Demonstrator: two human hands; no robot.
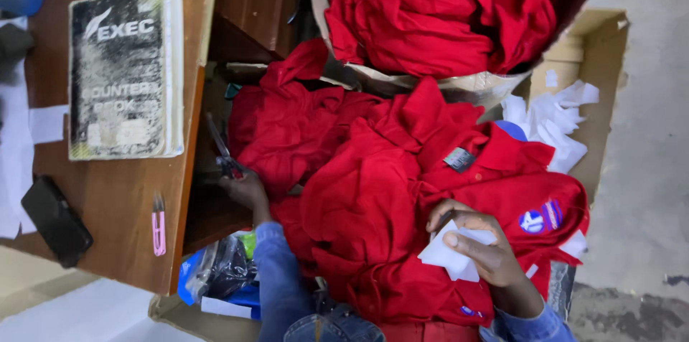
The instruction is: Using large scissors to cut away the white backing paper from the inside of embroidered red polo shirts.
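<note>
A heap of red polo shirts (pixel 373 191) lies across my lap, the top one showing a dark neck label (pixel 459 159) and a round blue-and-white chest badge (pixel 532 221). My right hand (pixel 477 245) rests on that shirt and pinches a small white paper tag (pixel 451 256). My left hand (pixel 247 188) reaches left to the edge of the wooden desk (pixel 115 198) and grips a pair of scissors (pixel 222 152) with blades pointing up. Both forearms wear blue denim sleeves.
A worn black-and-white hardback book (pixel 125 69), a black phone (pixel 56 221) and a pink clip (pixel 158 227) lie on the desk. A cardboard box (pixel 445 12) full of red shirts stands behind. Loose white paper tags (pixel 552 119) sit in another carton at right. Plastic bags (pixel 219 274) lie below.
</note>
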